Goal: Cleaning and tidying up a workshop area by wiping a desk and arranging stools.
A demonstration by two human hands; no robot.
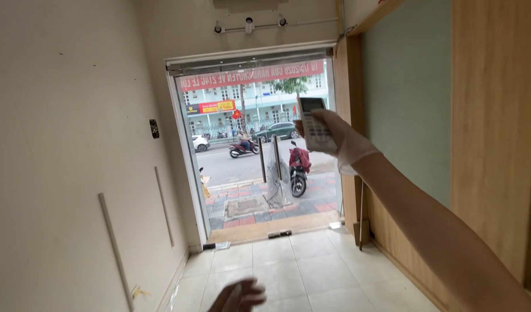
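Note:
My right hand [343, 138], in a thin pale glove, is raised at arm's length and grips a white remote control [314, 124] with a small screen at its top, pointed up toward the wall above the doorway. My left hand [239, 296] hangs low at the bottom edge of the view, fingers apart and blurred, holding nothing. It is over the tiled floor.
A glass doorway [259, 144] opens onto a pavement and street with parked motorbikes and cars. A white wall [75, 144] with thin strips runs along the left. Wooden panelling [490, 115] and a pale green panel line the right. Pale floor tiles [311, 271] lie below.

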